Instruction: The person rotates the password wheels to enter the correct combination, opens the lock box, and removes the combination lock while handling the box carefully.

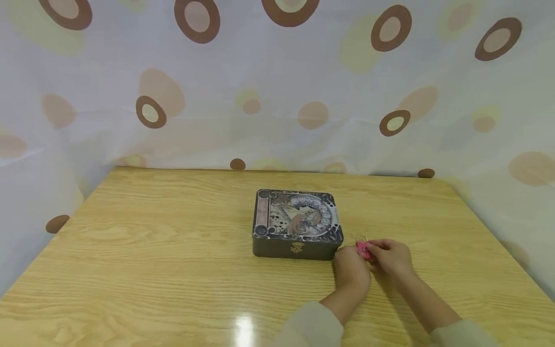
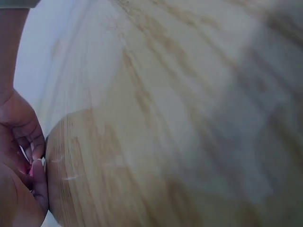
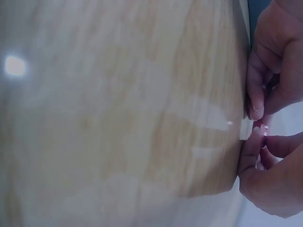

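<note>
A small pink padlock (image 1: 362, 249) with a thin metal shackle stands beside the front right corner of a dark tin box (image 1: 277, 247). My right hand (image 1: 394, 258) pinches the padlock between thumb and fingers. From the other side my left hand (image 1: 353, 272) curls close against the box corner, its fingertips gripping at the padlock's edge. In the right wrist view the fingertips of both hands meet around the pink body (image 3: 263, 127), which they largely cover. Only a sliver of pink shows between the hands in the left wrist view.
The box has an illustrated lid (image 1: 303, 217) and a brass-coloured latch (image 1: 297, 247) on its front. It sits on a wood-grain table (image 1: 151, 250). A white curtain (image 1: 277, 96) with brown and yellow spots surrounds the table's back and sides.
</note>
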Demonstrator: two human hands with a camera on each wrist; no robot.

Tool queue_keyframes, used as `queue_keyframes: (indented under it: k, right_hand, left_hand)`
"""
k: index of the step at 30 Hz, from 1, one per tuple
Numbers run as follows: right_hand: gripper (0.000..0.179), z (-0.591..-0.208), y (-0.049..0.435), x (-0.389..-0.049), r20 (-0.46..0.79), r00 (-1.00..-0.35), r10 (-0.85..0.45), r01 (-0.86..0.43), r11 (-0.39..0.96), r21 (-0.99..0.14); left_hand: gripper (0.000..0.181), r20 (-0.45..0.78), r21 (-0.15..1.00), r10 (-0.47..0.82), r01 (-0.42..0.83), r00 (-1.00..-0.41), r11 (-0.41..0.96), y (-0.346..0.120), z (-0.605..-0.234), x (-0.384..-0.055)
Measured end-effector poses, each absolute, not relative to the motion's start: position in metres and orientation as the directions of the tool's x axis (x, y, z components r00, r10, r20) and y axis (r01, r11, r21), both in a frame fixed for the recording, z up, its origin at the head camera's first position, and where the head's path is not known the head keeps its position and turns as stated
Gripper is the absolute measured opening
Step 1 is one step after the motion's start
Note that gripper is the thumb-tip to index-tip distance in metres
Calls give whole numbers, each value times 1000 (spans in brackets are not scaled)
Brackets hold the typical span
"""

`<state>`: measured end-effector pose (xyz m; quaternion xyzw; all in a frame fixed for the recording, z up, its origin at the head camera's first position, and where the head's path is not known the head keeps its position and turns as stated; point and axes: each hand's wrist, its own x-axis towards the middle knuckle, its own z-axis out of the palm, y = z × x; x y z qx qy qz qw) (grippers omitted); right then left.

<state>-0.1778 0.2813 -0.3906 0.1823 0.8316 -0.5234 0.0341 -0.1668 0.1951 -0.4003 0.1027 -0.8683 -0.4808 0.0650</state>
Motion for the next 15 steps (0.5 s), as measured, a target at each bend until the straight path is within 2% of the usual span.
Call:
queue_keyframes:
  k: [7, 15]
  right_hand:
    - [34, -391, 277, -180, -191, -930, 313, 319, 433, -843]
    - [30, -393, 274, -180, -142, -930, 339, 300, 479, -825]
  left_hand:
    - [21, 34, 749, -268, -153, -963, 645, 200, -402, -170]
    - [26, 14, 756, -246, -150, -969, 637, 199, -402, -172]
